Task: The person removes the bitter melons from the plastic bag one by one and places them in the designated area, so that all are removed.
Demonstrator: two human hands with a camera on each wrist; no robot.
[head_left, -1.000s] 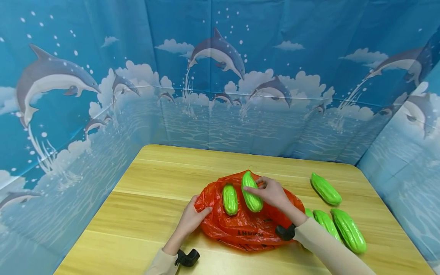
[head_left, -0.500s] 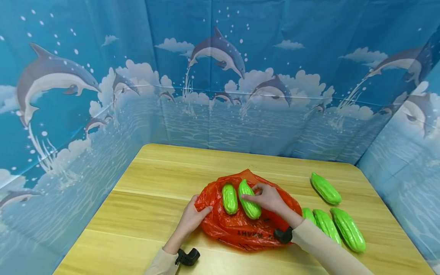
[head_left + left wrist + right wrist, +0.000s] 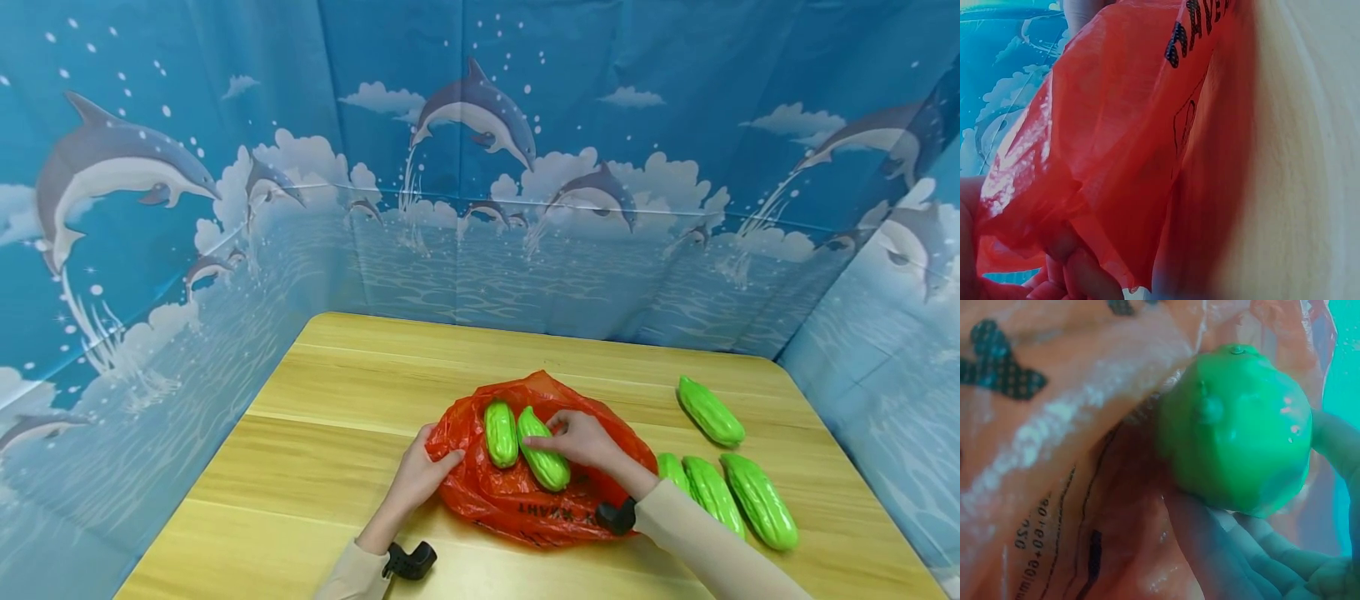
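right hand is closed round a green gourd in the red bag, left hand pinches the rim toward the left edge of the table, imo spread it, release low

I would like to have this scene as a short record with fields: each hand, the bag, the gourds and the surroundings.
Left hand: grips left edge of bag
Right hand: holds one gourd over the bag's inside
Bag: red plastic, mouth open, dark lettering
In bag: another gourd, beside the held one
Outside bag: to its right, a lone gourd and three nearer gourds
Table: wood-grained
Backdrop: blue, dolphin print
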